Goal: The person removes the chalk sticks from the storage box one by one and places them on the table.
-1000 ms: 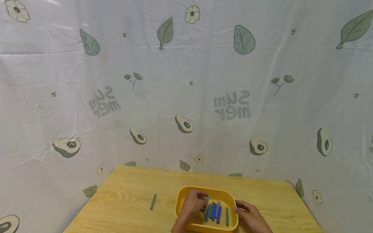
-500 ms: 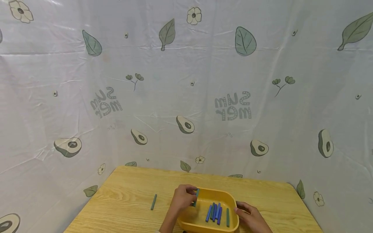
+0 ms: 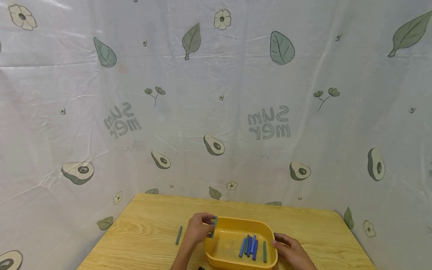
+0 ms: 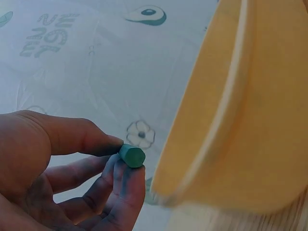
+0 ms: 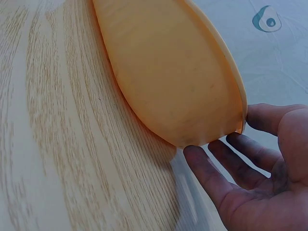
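My left hand [image 3: 198,228] pinches a green pastel stick [image 3: 214,227] between thumb and fingers, beside the left end of a yellow plastic tray [image 3: 236,220]. In the left wrist view the stick's six-sided end [image 4: 136,157] faces the camera, and the fingertips look smudged. My right hand [image 3: 290,250] grips the tray's right end; the right wrist view has its thumb at the rim [image 5: 239,86] and its fingers against the outer wall. Inside the tray, several blue and dark green sticks [image 3: 249,245] lie bunched together. Apart from them, one green stick [image 3: 264,251] lies near the right wall.
Another green stick [image 3: 179,235] lies on the wooden table [image 3: 141,232], left of the tray. A pale curtain [image 3: 182,123] printed with avocados and leaves hangs around the table's back and sides. A small dark object [image 3: 201,268] shows at the bottom edge.
My left hand has lifted the green pastel stick from within the tray and carried it left to the tray's left rim. The right hand stays at the tray's right end.
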The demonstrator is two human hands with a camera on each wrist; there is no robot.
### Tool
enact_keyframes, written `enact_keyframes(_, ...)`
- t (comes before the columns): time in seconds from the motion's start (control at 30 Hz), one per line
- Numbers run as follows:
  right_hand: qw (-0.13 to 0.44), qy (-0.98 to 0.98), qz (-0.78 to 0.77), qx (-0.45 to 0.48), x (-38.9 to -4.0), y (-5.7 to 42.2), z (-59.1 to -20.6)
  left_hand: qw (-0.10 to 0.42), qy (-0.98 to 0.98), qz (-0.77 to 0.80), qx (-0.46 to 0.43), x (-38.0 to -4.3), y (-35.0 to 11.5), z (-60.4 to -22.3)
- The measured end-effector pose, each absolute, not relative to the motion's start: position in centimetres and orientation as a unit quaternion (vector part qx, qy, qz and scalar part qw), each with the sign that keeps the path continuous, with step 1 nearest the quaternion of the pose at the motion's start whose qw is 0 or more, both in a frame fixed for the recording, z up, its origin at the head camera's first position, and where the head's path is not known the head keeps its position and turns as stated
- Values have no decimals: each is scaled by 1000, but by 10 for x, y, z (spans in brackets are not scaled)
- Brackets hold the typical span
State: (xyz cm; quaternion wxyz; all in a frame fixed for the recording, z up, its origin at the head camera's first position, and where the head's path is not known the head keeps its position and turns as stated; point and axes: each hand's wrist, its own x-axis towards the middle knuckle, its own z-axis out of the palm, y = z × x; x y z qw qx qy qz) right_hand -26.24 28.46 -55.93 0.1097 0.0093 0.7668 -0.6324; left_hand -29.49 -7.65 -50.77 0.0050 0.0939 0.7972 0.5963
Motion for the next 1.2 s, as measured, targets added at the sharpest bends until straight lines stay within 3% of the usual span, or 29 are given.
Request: enact_keyframes(1.2, 102, 767, -633, 23, -263, 281, -562, -27, 835, 550, 27, -294, -177, -525)
